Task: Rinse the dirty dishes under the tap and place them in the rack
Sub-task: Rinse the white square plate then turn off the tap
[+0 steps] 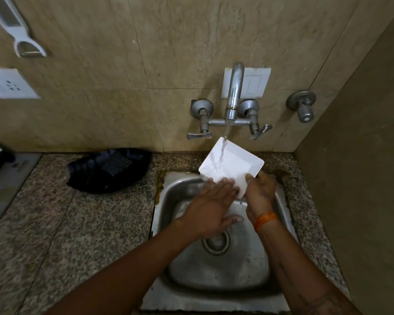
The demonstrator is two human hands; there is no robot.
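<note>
**Square plate under running tap, both hands on it**

Head view. Your right hand (258, 189) grips the near right corner of the white square plate (233, 165), thumb curled over the rim and fingers behind it. An orange thread band (265, 220) sits on that wrist. Your left hand (210, 209) lies flat, fingers straight and together, fingertips pressed on the plate's near face just left of your right thumb. The two hands are close together, almost touching at the plate's lower edge.

The plate is tilted, far edge raised toward the wall, held above the far rim of the steel sink (214, 292). The basin and its drain (215, 243) lie directly below and behind your hands.

Beyond your fingertips, the tap (233, 94) is running; the water stream (223, 148) lands on the plate's upper left part and runs down its face.

Left of your left hand, on the speckled granite counter (66, 223), sits a black tray (109, 170) holding a dark scrub pad (116, 165); well apart from both hands.

Farther left, on the wall: a white socket (9, 84) and a white peeler-like tool (21, 35). Right of your right hand, on the wall: a separate valve knob (303, 108).
</note>
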